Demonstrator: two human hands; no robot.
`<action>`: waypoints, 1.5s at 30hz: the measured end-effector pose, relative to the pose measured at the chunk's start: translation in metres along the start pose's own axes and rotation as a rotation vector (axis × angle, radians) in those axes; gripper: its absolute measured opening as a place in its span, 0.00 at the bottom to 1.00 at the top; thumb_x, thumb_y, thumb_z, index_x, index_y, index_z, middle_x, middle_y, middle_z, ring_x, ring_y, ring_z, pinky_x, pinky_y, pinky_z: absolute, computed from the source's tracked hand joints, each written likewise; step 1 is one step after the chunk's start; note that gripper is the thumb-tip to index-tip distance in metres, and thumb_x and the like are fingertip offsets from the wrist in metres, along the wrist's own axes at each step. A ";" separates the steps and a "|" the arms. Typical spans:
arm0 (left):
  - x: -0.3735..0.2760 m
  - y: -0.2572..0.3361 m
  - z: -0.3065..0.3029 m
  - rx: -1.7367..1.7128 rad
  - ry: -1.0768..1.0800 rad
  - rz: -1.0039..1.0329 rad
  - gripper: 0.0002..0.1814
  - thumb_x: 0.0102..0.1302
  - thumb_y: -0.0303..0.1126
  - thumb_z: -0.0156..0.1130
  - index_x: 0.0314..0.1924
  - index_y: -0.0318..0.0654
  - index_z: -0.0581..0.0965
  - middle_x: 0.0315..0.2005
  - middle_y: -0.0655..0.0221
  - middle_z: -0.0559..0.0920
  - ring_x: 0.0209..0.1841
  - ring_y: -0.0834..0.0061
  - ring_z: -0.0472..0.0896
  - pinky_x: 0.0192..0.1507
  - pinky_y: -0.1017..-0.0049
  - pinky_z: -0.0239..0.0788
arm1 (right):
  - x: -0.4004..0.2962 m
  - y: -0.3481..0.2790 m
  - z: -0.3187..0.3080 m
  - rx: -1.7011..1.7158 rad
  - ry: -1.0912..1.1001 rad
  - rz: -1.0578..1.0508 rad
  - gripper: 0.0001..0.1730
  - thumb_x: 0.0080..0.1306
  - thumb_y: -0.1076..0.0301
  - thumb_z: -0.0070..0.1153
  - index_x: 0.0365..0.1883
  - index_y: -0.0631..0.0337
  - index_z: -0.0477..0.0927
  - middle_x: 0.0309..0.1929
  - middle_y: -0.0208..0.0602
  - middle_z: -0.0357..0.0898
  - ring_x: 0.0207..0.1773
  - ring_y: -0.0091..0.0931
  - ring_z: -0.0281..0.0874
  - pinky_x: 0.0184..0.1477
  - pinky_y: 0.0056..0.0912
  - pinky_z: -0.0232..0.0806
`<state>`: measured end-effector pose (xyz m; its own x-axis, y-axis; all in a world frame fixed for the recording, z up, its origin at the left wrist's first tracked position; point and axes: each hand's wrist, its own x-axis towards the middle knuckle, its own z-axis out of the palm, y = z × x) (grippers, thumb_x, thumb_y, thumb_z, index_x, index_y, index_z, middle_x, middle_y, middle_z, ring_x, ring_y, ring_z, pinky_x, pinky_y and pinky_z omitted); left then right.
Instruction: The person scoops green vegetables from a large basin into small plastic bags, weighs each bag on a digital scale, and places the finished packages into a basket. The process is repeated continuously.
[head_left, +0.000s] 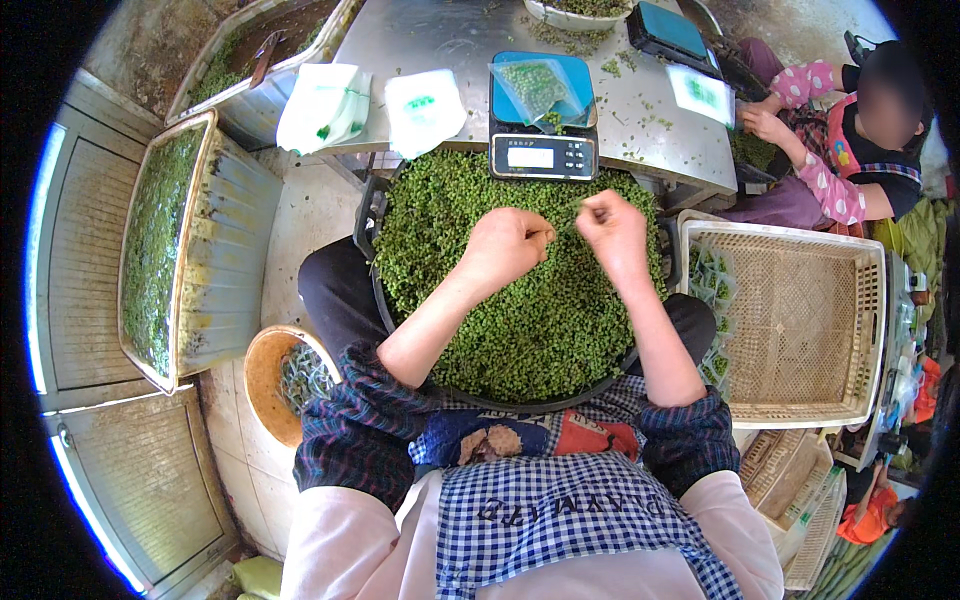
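A large dark tub full of small green buds or berries on stems (517, 330) rests between my knees. Above its left part is my left hand (514, 244), fingers curled with the tips together; whether it pinches anything is hidden. Facing it over the right part, my right hand (615, 229) is also curled, with a tiny green bit at its fingertips. Beyond the hands, a digital scale (544, 156) with a blue pan stands at the table edge. A clear plastic bag partly filled with the green pieces (536, 86) lies on that pan.
Stacked printed bags (326, 105) and another pile (424, 112) lie on the metal table (450, 30). A white plastic crate (787, 420) holding filled bags stands right, a bucket (259, 390) left. Beyond the bucket is a tall container of greens (217, 255). A co-worker (832, 150) sits at right.
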<state>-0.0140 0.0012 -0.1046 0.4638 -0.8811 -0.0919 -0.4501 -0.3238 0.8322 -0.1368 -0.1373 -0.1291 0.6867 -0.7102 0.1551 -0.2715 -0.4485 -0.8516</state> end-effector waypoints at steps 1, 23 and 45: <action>-0.002 -0.002 0.000 -0.117 -0.045 -0.061 0.08 0.61 0.29 0.58 0.37 0.36 0.82 0.25 0.63 0.83 0.27 0.72 0.81 0.33 0.71 0.73 | 0.004 0.010 -0.009 0.015 0.052 0.022 0.05 0.55 0.75 0.59 0.30 0.65 0.78 0.23 0.35 0.80 0.28 0.19 0.77 0.33 0.24 0.70; -0.008 0.020 -0.052 0.242 0.581 0.264 0.27 0.56 0.30 0.68 0.57 0.35 0.73 0.51 0.55 0.78 0.56 0.62 0.76 0.59 0.67 0.67 | 0.163 -0.137 -0.035 -0.630 -0.508 -0.636 0.11 0.59 0.70 0.51 0.38 0.58 0.83 0.31 0.39 0.83 0.31 0.34 0.81 0.35 0.36 0.73; 0.020 0.002 0.023 -0.474 0.109 0.294 0.28 0.54 0.22 0.68 0.56 0.38 0.71 0.46 0.69 0.77 0.50 0.77 0.75 0.52 0.75 0.69 | 0.003 -0.121 -0.107 -0.676 -0.464 -0.538 0.15 0.57 0.62 0.60 0.37 0.61 0.74 0.33 0.42 0.79 0.37 0.40 0.80 0.35 0.41 0.73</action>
<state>-0.0228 -0.0251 -0.1176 0.4581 -0.8621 0.2168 -0.1925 0.1419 0.9710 -0.1746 -0.1431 0.0281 0.9896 -0.1008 0.1030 -0.0742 -0.9689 -0.2361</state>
